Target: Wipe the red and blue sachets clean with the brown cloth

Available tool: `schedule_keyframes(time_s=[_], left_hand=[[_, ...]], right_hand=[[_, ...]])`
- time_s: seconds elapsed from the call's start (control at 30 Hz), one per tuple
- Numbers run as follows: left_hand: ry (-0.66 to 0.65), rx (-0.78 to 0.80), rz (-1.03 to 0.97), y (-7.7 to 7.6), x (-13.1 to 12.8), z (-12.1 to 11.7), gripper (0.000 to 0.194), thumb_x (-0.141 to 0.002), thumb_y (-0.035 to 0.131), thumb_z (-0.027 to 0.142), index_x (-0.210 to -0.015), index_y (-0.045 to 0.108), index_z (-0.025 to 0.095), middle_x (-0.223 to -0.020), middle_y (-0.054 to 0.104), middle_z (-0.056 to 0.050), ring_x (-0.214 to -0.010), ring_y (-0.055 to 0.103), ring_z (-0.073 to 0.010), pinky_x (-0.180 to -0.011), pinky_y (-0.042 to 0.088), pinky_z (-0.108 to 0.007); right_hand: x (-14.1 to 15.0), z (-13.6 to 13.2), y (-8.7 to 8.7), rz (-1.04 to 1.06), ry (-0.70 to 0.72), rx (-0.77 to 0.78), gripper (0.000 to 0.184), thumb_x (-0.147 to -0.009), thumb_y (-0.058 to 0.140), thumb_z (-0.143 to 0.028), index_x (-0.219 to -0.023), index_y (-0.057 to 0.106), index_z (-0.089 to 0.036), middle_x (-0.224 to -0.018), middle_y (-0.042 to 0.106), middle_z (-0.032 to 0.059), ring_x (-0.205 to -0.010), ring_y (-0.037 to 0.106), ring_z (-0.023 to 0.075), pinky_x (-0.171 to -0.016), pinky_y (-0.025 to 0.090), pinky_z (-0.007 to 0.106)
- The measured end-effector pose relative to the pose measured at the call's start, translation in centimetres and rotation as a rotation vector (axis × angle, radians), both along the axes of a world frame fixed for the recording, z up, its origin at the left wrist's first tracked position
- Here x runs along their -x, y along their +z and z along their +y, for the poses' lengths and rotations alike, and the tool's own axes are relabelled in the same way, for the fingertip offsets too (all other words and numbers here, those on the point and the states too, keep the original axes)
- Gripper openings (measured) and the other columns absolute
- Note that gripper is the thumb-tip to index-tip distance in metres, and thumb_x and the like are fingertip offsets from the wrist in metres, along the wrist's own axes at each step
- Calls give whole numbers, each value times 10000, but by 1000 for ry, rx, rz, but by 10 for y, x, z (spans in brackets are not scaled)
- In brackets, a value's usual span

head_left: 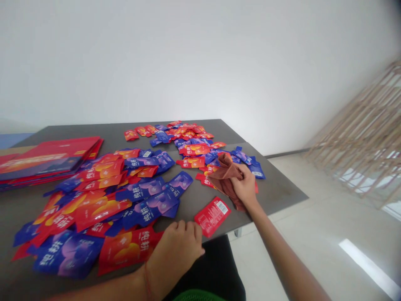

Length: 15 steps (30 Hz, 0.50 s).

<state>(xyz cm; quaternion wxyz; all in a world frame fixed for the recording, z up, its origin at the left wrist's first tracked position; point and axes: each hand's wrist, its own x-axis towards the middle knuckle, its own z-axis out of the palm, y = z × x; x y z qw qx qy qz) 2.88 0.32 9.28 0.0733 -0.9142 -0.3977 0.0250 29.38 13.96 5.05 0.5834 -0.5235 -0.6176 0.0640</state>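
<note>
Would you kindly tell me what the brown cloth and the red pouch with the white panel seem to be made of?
The brown cloth looks like soft, matte fabric, bunching in folds; fibre unclear. The red pouch seems smooth plastic or laminated film, lying thin with crisp edges.

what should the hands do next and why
Probably bring the brown cloth over to the red pouch and wipe its upturned face: the right hand already grips the cloth close by, the pouch lies barcode side up, and the left hand is right beside it, seemingly placed to steady it.
</note>
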Motion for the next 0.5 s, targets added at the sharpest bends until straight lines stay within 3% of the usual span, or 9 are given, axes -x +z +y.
schedule_keyframes(time_s=[0.07,0.13,0.2,0.3,0.37,0.5], left_hand=[[-34,-48,-21,-1,-2,-8,341,-871,878,436,-962,741,136,-841,734,-85,-704,714,-286,-578,565,-384],[-81,-103,-54,2,0,-13,261,-920,821,376,-1007,745,142,-874,743,-80,-704,706,-269,-559,550,-371],[-170,-177,-105,8,4,-14,219,-1008,678,286,-1158,737,137,-1047,775,-116,-859,742,-282,-625,574,-376],[-414,-286,-198,14,15,-9,340,-1092,450,236,-1299,702,140,-1274,759,-123,-1152,721,-276,-871,596,-388],[-535,-321,-238,12,22,-5,411,-1113,350,220,-1258,728,146,-1255,775,-96,-1176,714,-252,-975,567,-385],[-577,-321,-274,-2,30,1,477,-1111,293,178,-1214,753,104,-1219,798,-116,-1126,743,-248,-971,559,-392]], right_hand=[[0,-1,0,-7,-3,7,322,-830,648,-234,-1117,793,-213,-1086,808,89,-1000,731,273,-895,563,412],[-1,-2,1,-14,-7,11,325,-826,646,-229,-1115,792,-208,-1085,811,92,-995,736,275,-891,563,414],[-1,-3,2,-21,-12,13,325,-823,644,-227,-1111,793,-205,-1079,813,93,-981,740,275,-885,565,415],[-1,-4,5,-36,-21,14,313,-823,650,-230,-1099,797,-212,-1068,817,85,-971,740,272,-881,569,413],[-1,-5,7,-45,-29,18,303,-826,655,-235,-1092,798,-214,-1061,818,83,-968,740,269,-878,572,408],[-1,-7,10,-61,-48,37,308,-828,656,-242,-1098,801,-211,-1064,821,87,-966,739,270,-865,575,402]])
